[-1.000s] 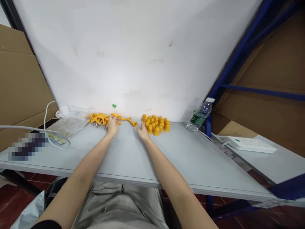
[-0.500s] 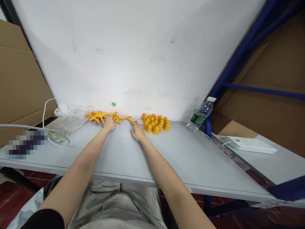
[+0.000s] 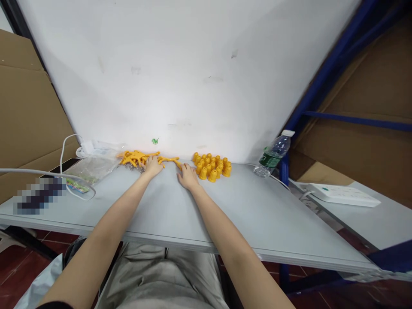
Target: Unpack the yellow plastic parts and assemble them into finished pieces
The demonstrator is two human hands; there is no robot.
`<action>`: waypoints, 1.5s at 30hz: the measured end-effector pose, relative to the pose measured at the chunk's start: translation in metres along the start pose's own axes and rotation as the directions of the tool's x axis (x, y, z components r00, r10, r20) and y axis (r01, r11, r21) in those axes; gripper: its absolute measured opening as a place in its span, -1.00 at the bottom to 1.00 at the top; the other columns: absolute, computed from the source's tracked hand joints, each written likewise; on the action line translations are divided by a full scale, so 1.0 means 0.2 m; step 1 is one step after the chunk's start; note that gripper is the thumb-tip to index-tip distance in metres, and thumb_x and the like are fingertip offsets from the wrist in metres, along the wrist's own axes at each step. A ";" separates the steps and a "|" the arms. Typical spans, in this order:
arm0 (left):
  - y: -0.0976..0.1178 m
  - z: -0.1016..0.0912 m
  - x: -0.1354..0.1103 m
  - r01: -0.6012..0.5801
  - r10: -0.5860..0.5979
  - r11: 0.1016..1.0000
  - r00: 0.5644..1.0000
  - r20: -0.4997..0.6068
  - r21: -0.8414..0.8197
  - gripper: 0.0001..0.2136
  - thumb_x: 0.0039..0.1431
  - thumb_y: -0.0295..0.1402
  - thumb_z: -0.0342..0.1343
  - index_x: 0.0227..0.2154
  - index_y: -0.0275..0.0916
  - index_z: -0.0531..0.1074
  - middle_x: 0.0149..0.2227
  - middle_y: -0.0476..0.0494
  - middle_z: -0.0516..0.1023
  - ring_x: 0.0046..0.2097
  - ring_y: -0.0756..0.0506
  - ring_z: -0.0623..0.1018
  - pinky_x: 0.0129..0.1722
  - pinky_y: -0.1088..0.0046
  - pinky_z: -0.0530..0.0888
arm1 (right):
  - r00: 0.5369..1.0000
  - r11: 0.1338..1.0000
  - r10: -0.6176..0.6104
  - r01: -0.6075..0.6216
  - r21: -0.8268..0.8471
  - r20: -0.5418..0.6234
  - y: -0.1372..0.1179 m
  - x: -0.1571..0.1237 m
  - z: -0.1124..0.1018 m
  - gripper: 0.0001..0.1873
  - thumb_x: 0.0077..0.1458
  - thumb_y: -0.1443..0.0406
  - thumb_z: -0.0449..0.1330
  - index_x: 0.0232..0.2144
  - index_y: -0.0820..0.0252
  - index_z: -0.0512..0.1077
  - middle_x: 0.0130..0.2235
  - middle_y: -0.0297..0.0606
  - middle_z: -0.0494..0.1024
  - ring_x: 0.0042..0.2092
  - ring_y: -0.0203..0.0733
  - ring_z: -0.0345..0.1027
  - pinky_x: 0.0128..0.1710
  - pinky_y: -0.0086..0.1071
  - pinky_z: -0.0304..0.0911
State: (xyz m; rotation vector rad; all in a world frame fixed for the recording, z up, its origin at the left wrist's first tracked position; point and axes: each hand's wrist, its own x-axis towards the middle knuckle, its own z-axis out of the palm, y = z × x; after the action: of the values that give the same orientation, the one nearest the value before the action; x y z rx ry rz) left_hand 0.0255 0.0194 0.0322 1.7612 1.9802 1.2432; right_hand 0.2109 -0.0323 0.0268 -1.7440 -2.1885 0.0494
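Observation:
A heap of yellow branching plastic pieces with small metal chains (image 3: 137,157) lies against the white wall at the left. My left hand (image 3: 152,166) rests on the heap's right end, its fingers spread over the pieces. From there a line of yellow pieces (image 3: 170,159) runs right to my other hand. My right hand (image 3: 188,177) lies palm down with fingers outstretched, the tips touching or close to the end of that line. Just right of it stand several yellow cup-shaped pieces (image 3: 212,165), narrow end up, in a tight group. What lies under my fingers is hidden.
Clear plastic bags (image 3: 93,166) and a white cable (image 3: 61,150) lie on the left of the grey table (image 3: 167,214). At the right, a water bottle (image 3: 275,153) leans by a blue post. A white power strip (image 3: 344,195) sits beyond, on another surface.
My left hand has slid slightly right along the yellow pieces. The right hand stays almost in place, and the whole view has shifted a little.

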 end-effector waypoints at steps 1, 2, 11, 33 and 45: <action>0.01 0.00 -0.02 -0.005 0.005 1.000 1.000 -0.004 -0.018 -0.76 -0.05 -0.43 0.25 -0.26 -0.18 0.44 0.05 -0.35 0.47 0.23 -0.42 0.33 0.27 -0.31 0.00 | 1.000 1.000 0.000 0.000 -0.008 -0.017 0.00 0.00 -0.01 -0.52 0.27 0.26 0.02 0.20 0.25 0.23 0.22 0.04 0.30 0.19 0.03 0.21 0.17 -0.15 0.09; 0.02 0.00 -0.04 -0.011 0.010 0.999 1.000 -0.013 -0.031 -0.76 -0.04 -0.44 0.23 -0.24 -0.18 0.44 0.05 -0.35 0.47 0.22 -0.42 0.35 0.26 -0.31 0.02 | 0.999 1.000 0.011 -0.012 -0.017 -0.032 -0.01 -0.01 -0.01 -0.58 0.27 0.26 0.01 0.14 0.25 0.28 0.17 0.03 0.35 0.14 0.03 0.26 0.12 -0.16 0.12; -0.03 0.00 -0.27 -0.277 0.275 0.959 0.961 -0.043 -0.057 -0.60 0.02 -0.56 0.05 -0.04 -0.20 0.42 0.07 -0.30 0.47 0.20 -0.29 0.40 0.27 -0.05 0.21 | 0.980 0.980 0.191 -0.194 -0.047 -0.048 -0.01 -0.05 -0.05 -0.61 0.25 0.33 -0.01 0.11 0.26 0.30 0.00 0.04 0.51 0.10 0.05 0.30 0.04 -0.14 0.11; 0.02 -0.11 -0.30 -0.349 0.348 0.935 0.937 -0.032 -0.066 -0.65 0.21 -0.44 0.04 0.04 -0.07 0.49 -0.01 -0.15 0.57 0.05 -0.20 0.53 0.14 0.17 0.42 | 0.967 0.985 -0.175 0.171 -0.035 -0.188 -0.10 -0.10 -0.12 -0.64 0.33 0.24 -0.03 0.08 0.22 0.38 0.06 -0.01 0.51 0.14 0.04 0.23 0.22 -0.10 -0.12; 0.15 -0.17 -0.36 -0.204 0.177 0.967 0.970 0.167 0.156 -0.61 0.21 -0.35 0.08 0.10 -0.03 0.47 -0.07 -0.05 0.63 -0.06 -0.13 0.58 0.00 0.35 0.45 | 0.975 0.978 -0.172 0.151 -0.144 -0.144 -0.08 -0.08 -0.08 -0.77 0.30 0.36 0.03 -0.05 0.22 0.40 -0.03 -0.02 0.53 0.03 0.02 0.31 0.12 -0.08 -0.03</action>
State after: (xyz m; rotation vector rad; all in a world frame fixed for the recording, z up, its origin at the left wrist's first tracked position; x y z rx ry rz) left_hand 0.0436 -0.0625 0.0473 2.1058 1.9182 0.9785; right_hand 0.2025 -0.0547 0.0416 -1.5698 -2.2534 -0.2688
